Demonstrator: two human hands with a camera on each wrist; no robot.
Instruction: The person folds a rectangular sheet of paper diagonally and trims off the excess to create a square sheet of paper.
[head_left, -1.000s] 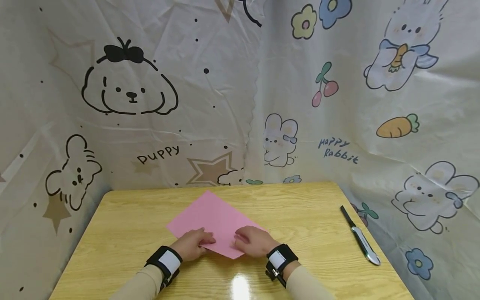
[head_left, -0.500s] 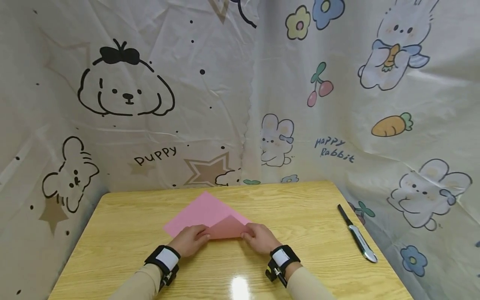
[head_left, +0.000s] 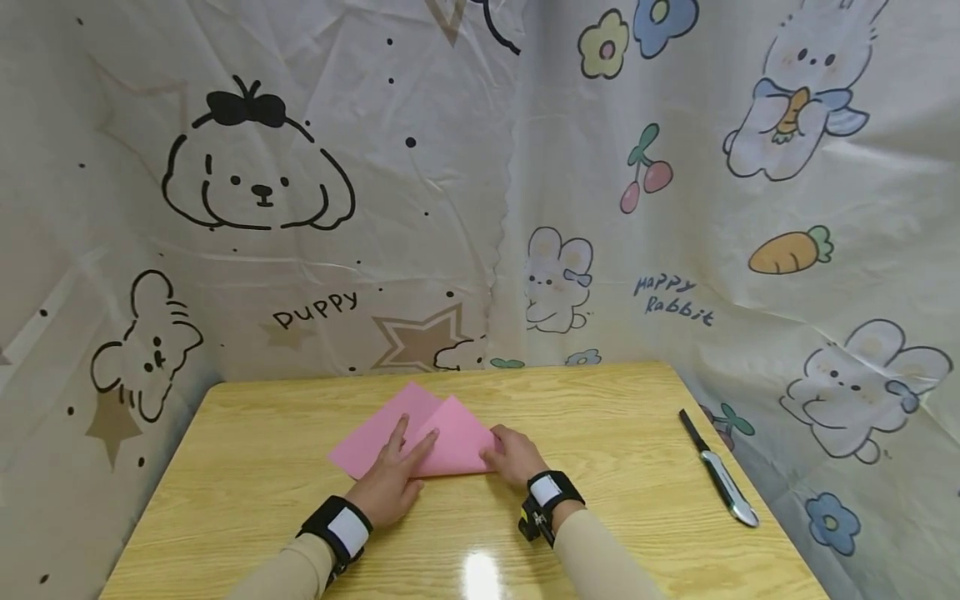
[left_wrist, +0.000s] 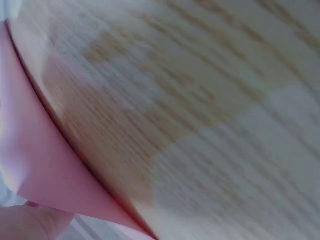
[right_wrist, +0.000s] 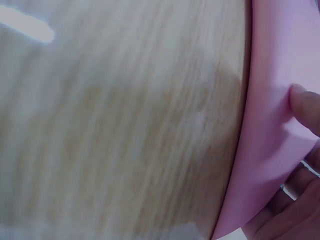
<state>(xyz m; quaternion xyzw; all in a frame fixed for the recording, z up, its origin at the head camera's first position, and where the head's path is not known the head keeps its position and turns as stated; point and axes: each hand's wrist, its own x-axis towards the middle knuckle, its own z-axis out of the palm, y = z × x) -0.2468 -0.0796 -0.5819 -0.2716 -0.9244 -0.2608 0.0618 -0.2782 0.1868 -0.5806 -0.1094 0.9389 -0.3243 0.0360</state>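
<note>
A sheet of pink paper (head_left: 454,446) lies on the wooden table, its near part folded over toward the far side with the fold along the front edge. My left hand (head_left: 388,479) rests on the left of the paper, fingers extended and spread, fingertips by the flap's slanted edge. At the right corner, my right hand (head_left: 516,458) pinches the paper. The right wrist view shows the thumb (right_wrist: 306,107) on top of the pink paper (right_wrist: 265,125) and the other fingers curled at its edge. In the left wrist view, paper (left_wrist: 45,155) bulges slightly above the fold.
A utility knife (head_left: 720,475) with a dark blade end lies near the right edge of the wooden table (head_left: 600,417). A printed cartoon cloth (head_left: 420,208) hangs behind the table and along both sides.
The paper's near corner has been brought up and over toward the far side, making a flap. My left hand has gone from gripping the edge to lying spread on the paper.
</note>
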